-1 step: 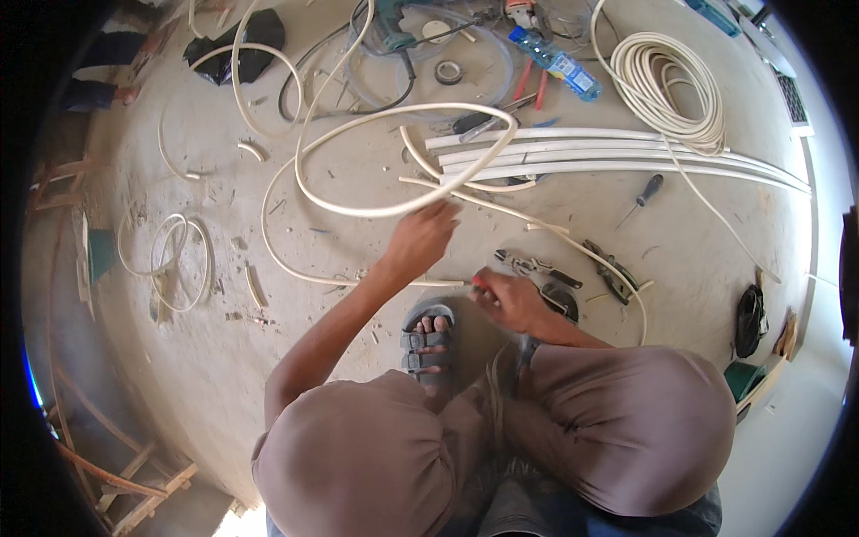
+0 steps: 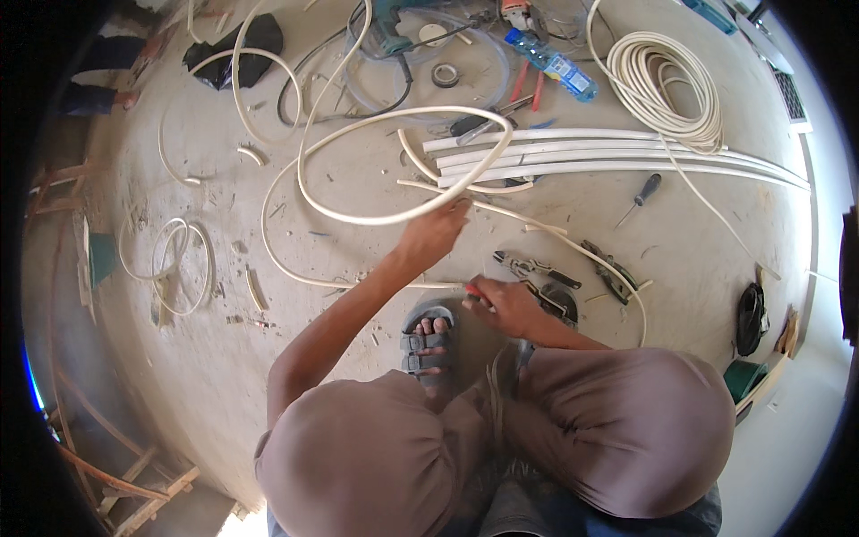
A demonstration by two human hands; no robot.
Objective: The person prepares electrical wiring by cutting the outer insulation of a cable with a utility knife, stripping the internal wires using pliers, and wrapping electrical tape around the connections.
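Note:
A long cream flexible tube [image 2: 394,220] rises in a wide loop before me. My left hand [image 2: 433,233] is closed at the lower right of this loop, its fingertips partly hidden. Lower down, my right hand [image 2: 508,306] is closed around a small red-handled tool [image 2: 474,291], most of which the fingers cover. A free end of cream tube [image 2: 438,285] reaches the tool from the left; whether they touch I cannot tell. Pliers [image 2: 535,267] with dark grips lie just beyond my right hand, beside a second dark hand tool [image 2: 610,272].
White straight pipes [image 2: 573,152] lie across the floor, with a screwdriver [image 2: 642,199] nearby. Farther off are a coil of cream tube [image 2: 667,94], a blue bottle [image 2: 555,67], a tape roll [image 2: 446,74] and a black bag [image 2: 242,54]. My sandaled foot [image 2: 428,345] stands below my hands.
My left hand has shifted slightly right and up, along with the tube loop. My right hand and the red-handled tool have moved slightly left and down.

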